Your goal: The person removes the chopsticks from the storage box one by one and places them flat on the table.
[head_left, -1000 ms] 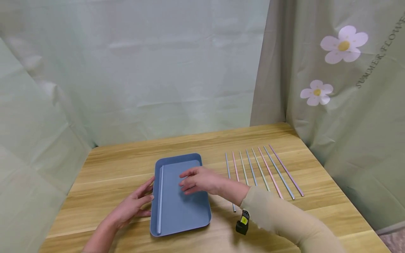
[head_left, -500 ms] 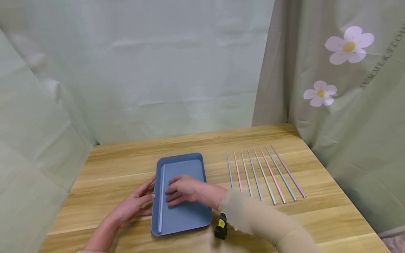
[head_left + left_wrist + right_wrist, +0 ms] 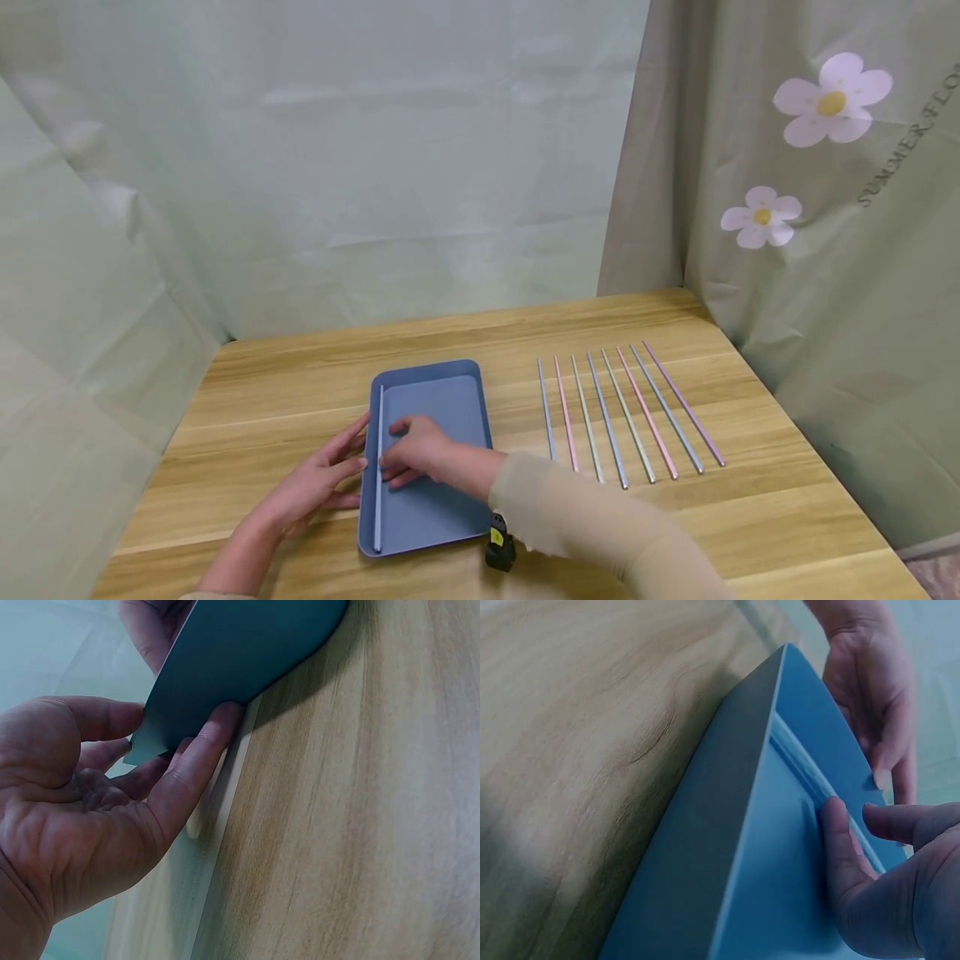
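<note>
A blue rectangular tray (image 3: 442, 508) lies on the wooden table. Along its left inner wall runs a pale, shiny metal chopstick (image 3: 379, 500); I cannot tell whether a second lies against it. My right hand (image 3: 422, 450) is inside the tray, and its fingertips touch the chopstick from the right. In the right wrist view, one finger (image 3: 838, 840) stands upright beside the chopstick. My left hand (image 3: 303, 492) rests against the tray's outer left wall. The left wrist view shows its thumb at the rim and an extended finger low along the wall (image 3: 240, 652).
Several more metal chopsticks, among them a pink one (image 3: 566, 417) and a purple one (image 3: 684, 402), lie spaced out right of the tray. A black wrist camera (image 3: 498, 546) hangs under my right wrist. Curtains (image 3: 420, 167) stand behind the table and at both sides.
My right hand has moved left across the tray until its fingers meet the chopstick. The chopstick's far end has shifted left, closer to the wall. My left hand has stayed in place.
</note>
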Motion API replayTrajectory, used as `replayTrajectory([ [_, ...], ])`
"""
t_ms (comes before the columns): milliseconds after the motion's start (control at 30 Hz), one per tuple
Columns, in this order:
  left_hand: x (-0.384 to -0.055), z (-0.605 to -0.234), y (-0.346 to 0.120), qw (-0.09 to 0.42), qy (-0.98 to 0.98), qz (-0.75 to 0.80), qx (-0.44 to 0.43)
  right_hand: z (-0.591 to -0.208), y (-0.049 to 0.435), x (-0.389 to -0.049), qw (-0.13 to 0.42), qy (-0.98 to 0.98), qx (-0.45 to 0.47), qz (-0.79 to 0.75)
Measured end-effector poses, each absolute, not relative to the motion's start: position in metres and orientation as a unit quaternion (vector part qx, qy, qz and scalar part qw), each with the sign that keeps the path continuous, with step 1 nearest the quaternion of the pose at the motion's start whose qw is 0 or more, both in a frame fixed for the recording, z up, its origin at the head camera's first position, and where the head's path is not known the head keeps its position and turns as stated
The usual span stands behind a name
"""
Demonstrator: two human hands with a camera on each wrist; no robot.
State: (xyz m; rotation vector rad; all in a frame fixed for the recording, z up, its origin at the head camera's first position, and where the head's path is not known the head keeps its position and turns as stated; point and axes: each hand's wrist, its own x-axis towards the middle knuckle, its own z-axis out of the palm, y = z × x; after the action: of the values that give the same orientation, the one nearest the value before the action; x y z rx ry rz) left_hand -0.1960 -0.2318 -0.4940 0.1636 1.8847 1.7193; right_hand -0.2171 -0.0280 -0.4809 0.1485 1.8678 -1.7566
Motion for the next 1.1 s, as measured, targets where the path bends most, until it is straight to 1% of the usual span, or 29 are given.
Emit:
replayTrajectory([
  [267,-0.197,-0.495,-0.231,0.283,0.707,0.645,0.061,-0.482,-0.037,-0.215,0.256,0.728,0.055,-0.634],
  [467,-0.197,-0.495,-0.231,0.284,0.707,0.645,0.059,-0.488,-0.033,-0.216,0.245,0.716,0.053,-0.652],
  [633,-0.195,-0.496,-0.231,0.281,0.708,0.646,0.052,-0.49,-0.015,-0.217,0.239,0.694,0.03,-0.678],
  [867,-0.194,-0.497,-0.23,0.279,0.707,0.649,0.047,-0.481,0.016,-0.219,0.238,0.677,-0.016,-0.696],
  [1100,-0.195,-0.497,-0.23,0.277,0.71,0.645,0.053,-0.473,0.044,-0.225,0.218,0.667,-0.016,-0.712],
])
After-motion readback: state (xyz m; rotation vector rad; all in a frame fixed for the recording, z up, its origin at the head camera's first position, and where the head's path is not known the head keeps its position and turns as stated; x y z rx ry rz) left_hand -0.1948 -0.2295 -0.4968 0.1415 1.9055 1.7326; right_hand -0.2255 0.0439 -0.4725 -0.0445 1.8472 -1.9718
